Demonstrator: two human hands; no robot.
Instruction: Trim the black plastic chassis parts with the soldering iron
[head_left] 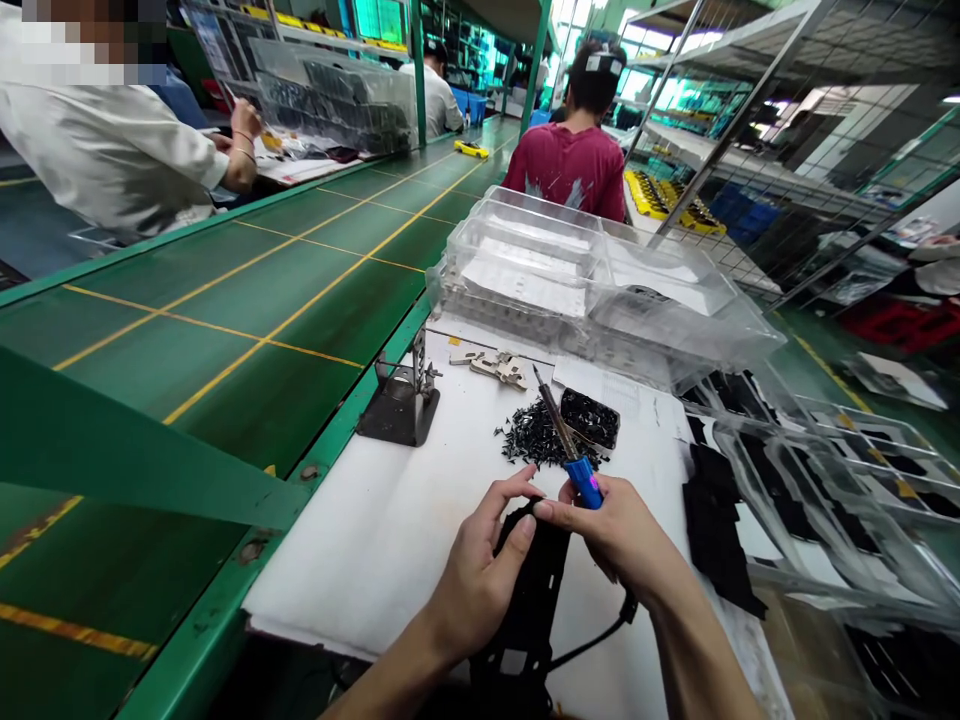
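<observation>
A flat black plastic part (pixel 534 580) with cutouts lies below me on the white work surface (pixel 360 560). My left hand (pixel 487 550) pinches its far end between thumb and fingers. Held in my right hand (pixel 630 530) is a soldering iron (pixel 583 482) with a blue handle, its metal tip pointing up and away. The right thumb also touches the black part's far end, close to the left thumb. Just beyond the hands is a pile of small black pieces (pixel 529 435). Beside it sits a dark box (pixel 591 418) full of similar pieces.
A metal iron stand (pixel 401 405) is at the board's left edge, near the green conveyor (pixel 300 290). Clear plastic trays (pixel 525 250) are stacked at the back; more trays with black parts (pixel 780 480) lie right. Pale metal pieces (pixel 495 367) lie behind the pile. Co-workers sit ahead and left.
</observation>
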